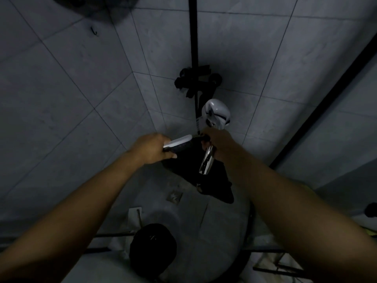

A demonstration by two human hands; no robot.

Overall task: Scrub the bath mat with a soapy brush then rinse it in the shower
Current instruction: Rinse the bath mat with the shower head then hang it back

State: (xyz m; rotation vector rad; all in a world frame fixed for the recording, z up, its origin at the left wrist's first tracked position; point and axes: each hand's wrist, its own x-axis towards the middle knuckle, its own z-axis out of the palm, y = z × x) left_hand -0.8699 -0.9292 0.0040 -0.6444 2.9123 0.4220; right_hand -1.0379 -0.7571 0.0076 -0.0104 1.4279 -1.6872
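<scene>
Clutching the bath mat (216, 180), left hand (153, 149) curls; right hand (217, 140) grips shower handset (206, 160).

Grey shower floor (224, 231), square drain (174, 196) set in it, dark round object (153, 248), perhaps a bucket

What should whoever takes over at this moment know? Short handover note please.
Left hand: grip on the bath mat's top edge.
Right hand: grip on the hand shower handle, at the mat's other top corner.
The mat hangs against the tiled wall, above the floor drain.
Done: mat is up in the shower, no brush in either hand.
Left: the rinse. The picture is too dark to tell if water is flowing.
</scene>
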